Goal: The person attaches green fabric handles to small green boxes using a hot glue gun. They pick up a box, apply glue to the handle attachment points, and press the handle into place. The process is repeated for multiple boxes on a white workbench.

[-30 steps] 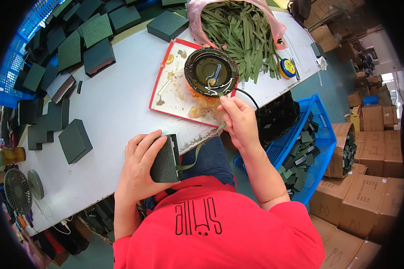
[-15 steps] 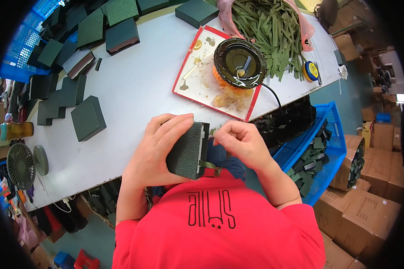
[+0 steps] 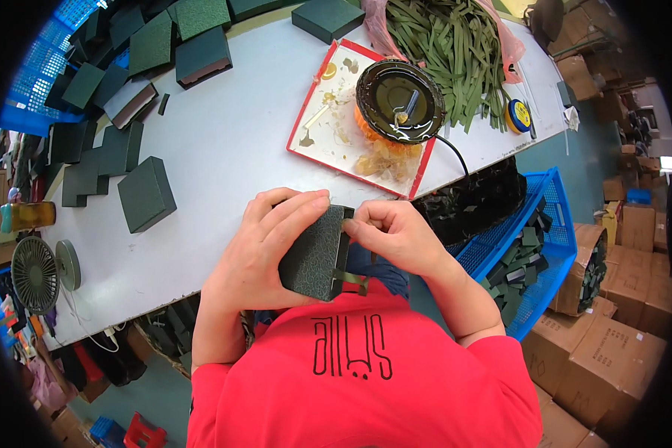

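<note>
My left hand [image 3: 257,250] is wrapped round a small dark green box [image 3: 315,254] with a crackled surface, held in front of my chest at the table edge. From the box's right side, near its lower end, a short olive-green ribbon [image 3: 353,280] sticks out. My right hand [image 3: 396,235] is pinched, fingertips against the upper right edge of the box. A ribbon end showed between those fingers a moment ago; now the fingers mostly hide it.
Beyond the box lies a red-rimmed tray [image 3: 300,134] carrying a black pot of glue [image 3: 384,93] with a brush [image 3: 405,110]. Olive ribbons [image 3: 455,52] fill a pink bag behind it. Green boxes [image 3: 148,196] crowd the left, near a fan [image 3: 35,275]. A blue crate [image 3: 556,254] stands right.
My right hand has moved left, bringing its pinched fingertips from just beside the box onto its upper right edge. The box has shifted only slightly in my left hand.
</note>
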A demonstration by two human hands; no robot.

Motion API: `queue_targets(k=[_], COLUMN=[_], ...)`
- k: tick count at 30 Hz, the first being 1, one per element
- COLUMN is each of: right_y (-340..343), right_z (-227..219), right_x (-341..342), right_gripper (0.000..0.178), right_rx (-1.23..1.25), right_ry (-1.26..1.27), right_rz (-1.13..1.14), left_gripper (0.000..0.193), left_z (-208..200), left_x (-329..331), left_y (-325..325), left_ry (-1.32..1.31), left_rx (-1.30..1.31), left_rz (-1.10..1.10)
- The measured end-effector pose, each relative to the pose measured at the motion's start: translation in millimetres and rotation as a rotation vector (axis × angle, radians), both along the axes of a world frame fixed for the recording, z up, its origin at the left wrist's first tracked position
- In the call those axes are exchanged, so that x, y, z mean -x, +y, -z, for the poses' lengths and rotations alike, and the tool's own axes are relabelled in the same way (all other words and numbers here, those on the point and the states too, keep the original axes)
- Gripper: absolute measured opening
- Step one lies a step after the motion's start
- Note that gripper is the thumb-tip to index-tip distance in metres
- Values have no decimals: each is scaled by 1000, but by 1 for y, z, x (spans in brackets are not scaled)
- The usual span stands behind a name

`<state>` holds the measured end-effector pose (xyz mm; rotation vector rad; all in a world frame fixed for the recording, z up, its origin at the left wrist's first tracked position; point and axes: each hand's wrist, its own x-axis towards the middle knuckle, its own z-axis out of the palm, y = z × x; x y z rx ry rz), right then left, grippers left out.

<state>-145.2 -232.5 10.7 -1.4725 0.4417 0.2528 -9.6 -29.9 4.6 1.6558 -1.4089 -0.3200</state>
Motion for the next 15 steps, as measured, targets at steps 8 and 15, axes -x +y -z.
queue_targets(k=[8, 15], right_y=[-1, 3], right_z=[0, 15], right_x=[-2, 1], right_gripper=[29, 30], right_rx=[33, 134], right_ry=[16, -8], right_rz=[-43, -36], left_gripper=[95, 88], left_z=[-2, -4], left_x=[-1, 2], left_y=[0, -1], left_ry=[-46, -155], left_rx=[-7, -79], left_rz=[10, 18])
